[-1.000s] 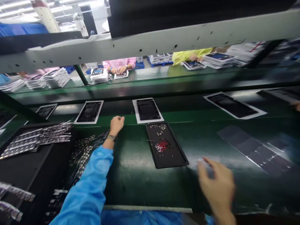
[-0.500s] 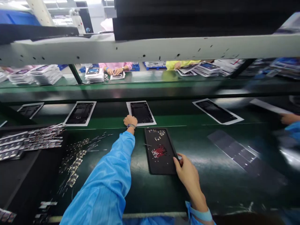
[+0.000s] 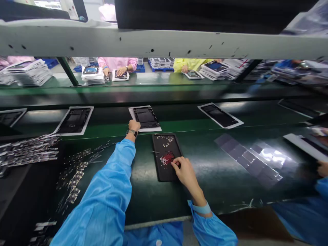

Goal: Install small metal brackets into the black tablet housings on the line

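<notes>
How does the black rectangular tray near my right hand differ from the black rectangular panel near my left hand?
The black rectangular tray holds a pile of small red and white pieces; the black rectangular panel carries no such pile. The tray rests on the green work surface, the panel on a white sheet. Both are dark and lie flat.

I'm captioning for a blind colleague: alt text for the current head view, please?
A person's right hand is at small red and white parts in a black tray; the left hand is beside a black device panel on a white sheet.
</notes>
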A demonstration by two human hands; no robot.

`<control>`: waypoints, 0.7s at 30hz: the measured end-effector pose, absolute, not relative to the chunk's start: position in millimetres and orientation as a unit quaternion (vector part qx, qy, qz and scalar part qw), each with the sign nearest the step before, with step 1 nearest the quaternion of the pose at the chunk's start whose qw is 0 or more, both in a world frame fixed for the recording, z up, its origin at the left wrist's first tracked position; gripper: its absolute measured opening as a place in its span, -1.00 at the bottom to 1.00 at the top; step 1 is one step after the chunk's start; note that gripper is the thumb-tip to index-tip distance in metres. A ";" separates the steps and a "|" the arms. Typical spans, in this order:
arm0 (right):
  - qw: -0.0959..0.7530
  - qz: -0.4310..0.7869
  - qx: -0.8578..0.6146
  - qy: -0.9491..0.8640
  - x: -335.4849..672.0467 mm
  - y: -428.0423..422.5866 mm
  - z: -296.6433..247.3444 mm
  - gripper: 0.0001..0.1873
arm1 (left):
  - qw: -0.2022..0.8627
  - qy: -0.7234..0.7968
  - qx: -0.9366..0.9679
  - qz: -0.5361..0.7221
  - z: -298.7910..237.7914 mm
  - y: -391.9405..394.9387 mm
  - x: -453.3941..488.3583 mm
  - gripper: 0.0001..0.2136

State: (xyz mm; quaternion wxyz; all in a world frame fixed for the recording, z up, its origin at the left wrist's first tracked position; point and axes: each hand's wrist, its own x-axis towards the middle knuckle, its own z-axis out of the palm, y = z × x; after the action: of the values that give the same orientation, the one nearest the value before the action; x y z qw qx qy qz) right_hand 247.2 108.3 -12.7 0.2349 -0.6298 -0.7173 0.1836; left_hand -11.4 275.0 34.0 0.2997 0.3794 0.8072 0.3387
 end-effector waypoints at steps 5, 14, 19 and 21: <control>0.266 0.190 -0.621 -0.712 255.2 102.2 -2.2 -0.82 | 0.360 0.781 0.345 0.377 39.6 220.5 -36.6 -0.79; 0.211 0.220 -0.620 -0.723 234.8 101.5 -2.0 -0.78 | 0.491 0.680 0.271 0.473 22.4 -4.0 -65.3 -0.65; 0.256 0.283 -0.608 -0.696 246.1 98.1 7.5 -0.70 | 0.393 0.763 0.298 0.418 0.0 -71.5 -37.2 -0.75; 0.269 0.296 -0.617 -0.678 254.3 97.0 14.2 -0.67 | 0.307 0.808 0.344 0.368 -1.7 -79.7 -26.9 -0.80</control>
State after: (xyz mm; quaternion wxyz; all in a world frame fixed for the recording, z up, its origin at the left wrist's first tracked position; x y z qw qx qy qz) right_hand 254.3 97.0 14.2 0.2695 -0.6169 -0.6776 0.2960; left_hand -26.9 -79.7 -1.7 0.3072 0.3439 0.8076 0.3677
